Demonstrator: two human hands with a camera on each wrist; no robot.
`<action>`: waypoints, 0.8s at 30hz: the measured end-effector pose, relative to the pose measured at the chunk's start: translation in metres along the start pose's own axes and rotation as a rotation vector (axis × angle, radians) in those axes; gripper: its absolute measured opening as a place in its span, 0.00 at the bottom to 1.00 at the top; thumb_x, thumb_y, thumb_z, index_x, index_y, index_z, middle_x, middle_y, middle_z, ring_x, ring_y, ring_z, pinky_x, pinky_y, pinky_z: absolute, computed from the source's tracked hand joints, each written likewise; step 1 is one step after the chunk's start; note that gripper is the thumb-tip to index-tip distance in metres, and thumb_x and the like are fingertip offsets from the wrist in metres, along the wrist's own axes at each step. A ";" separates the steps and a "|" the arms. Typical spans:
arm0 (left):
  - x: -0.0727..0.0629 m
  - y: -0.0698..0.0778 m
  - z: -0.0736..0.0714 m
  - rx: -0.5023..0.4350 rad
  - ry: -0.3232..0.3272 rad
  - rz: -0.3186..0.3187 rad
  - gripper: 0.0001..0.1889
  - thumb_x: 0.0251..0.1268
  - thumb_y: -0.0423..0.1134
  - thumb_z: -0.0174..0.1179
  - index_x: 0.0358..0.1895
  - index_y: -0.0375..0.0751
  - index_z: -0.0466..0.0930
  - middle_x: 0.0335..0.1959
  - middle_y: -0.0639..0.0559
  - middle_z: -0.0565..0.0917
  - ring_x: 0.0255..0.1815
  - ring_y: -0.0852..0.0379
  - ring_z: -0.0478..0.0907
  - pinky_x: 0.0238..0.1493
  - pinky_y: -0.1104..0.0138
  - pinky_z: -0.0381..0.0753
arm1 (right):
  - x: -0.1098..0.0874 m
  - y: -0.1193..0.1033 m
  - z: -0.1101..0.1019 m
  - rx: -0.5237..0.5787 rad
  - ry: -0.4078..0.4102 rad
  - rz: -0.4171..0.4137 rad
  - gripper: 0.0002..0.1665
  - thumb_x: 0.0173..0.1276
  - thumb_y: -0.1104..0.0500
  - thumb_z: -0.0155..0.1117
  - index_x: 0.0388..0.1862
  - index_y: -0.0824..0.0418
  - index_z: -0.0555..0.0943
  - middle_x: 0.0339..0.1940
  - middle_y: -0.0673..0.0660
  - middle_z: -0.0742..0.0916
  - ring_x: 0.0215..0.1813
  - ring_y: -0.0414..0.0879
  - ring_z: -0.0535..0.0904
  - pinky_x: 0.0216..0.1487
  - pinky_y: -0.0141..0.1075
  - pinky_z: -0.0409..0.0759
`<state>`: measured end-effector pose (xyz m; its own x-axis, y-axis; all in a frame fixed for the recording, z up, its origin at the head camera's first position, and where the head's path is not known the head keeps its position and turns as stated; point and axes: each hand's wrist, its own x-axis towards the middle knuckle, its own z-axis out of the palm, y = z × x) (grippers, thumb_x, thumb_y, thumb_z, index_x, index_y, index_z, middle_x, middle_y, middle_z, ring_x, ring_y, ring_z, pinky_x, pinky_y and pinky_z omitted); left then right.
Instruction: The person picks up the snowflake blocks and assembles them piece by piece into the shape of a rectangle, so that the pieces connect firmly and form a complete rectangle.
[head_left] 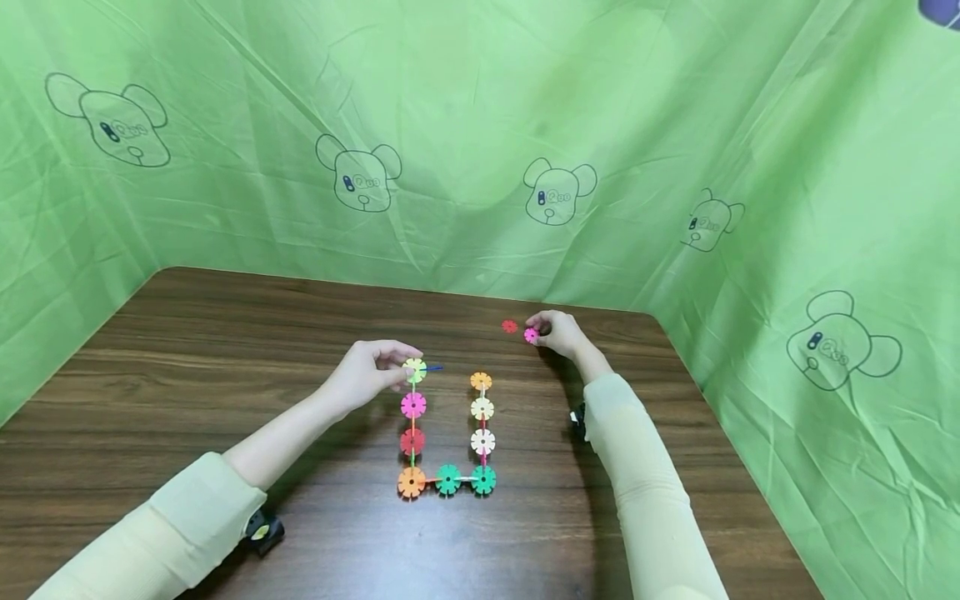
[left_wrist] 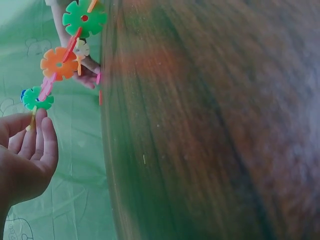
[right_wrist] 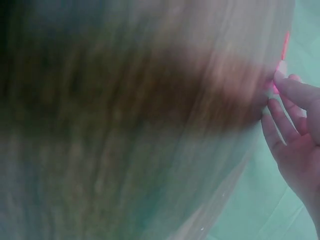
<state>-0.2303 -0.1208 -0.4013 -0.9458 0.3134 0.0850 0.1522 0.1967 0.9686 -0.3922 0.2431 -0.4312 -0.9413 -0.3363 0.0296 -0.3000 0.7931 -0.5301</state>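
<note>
A U-shaped chain of notched plastic discs stands in front of me in the head view, joined by discs set edge-on. At the far end of its left arm my left hand (head_left: 366, 377) pinches a yellow-green disc (head_left: 415, 370), with a blue disc (head_left: 435, 367) seen edge-on beside it. My right hand (head_left: 561, 333) pinches a loose pink disc (head_left: 531, 335) near the back of the table. Left of that lies a red disc (head_left: 509, 326). In the right wrist view, thumb and forefinger meet at the pink disc (right_wrist: 276, 86).
The chain's right arm ends in an orange disc (head_left: 481, 381); a green disc (head_left: 483, 480) and an orange disc (head_left: 411, 482) form the near corners. Green cloth (head_left: 465, 125) hangs around the far and side edges of the brown wooden table (head_left: 225, 350).
</note>
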 end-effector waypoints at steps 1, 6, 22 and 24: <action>0.000 0.000 0.000 0.003 0.003 -0.004 0.15 0.60 0.32 0.63 0.51 0.35 0.79 0.39 0.39 0.84 0.31 0.50 0.84 0.36 0.62 0.84 | 0.000 -0.001 0.000 -0.009 0.004 -0.014 0.18 0.54 0.69 0.71 0.46 0.63 0.83 0.40 0.60 0.83 0.44 0.51 0.78 0.49 0.43 0.75; 0.001 -0.002 -0.002 0.021 0.018 -0.024 0.16 0.59 0.34 0.64 0.51 0.36 0.80 0.40 0.40 0.84 0.32 0.48 0.84 0.36 0.60 0.84 | -0.004 -0.005 0.000 -0.042 0.039 -0.053 0.15 0.50 0.68 0.74 0.39 0.62 0.84 0.37 0.58 0.82 0.39 0.49 0.77 0.43 0.38 0.75; 0.000 0.004 -0.005 0.024 0.055 0.027 0.14 0.58 0.33 0.65 0.49 0.36 0.81 0.36 0.40 0.85 0.30 0.48 0.84 0.36 0.58 0.84 | -0.020 -0.044 -0.011 0.150 0.093 -0.081 0.10 0.59 0.70 0.66 0.40 0.61 0.83 0.30 0.58 0.87 0.29 0.49 0.82 0.27 0.37 0.82; 0.000 0.007 -0.007 0.036 0.082 0.051 0.13 0.58 0.32 0.65 0.48 0.37 0.82 0.35 0.40 0.85 0.30 0.51 0.84 0.36 0.57 0.83 | -0.024 -0.053 -0.016 0.168 0.103 -0.102 0.10 0.59 0.69 0.66 0.40 0.60 0.84 0.31 0.57 0.87 0.30 0.50 0.82 0.28 0.37 0.82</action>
<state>-0.2314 -0.1257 -0.3931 -0.9567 0.2468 0.1544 0.2097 0.2164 0.9535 -0.3560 0.2169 -0.3902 -0.9207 -0.3502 0.1725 -0.3729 0.6585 -0.6537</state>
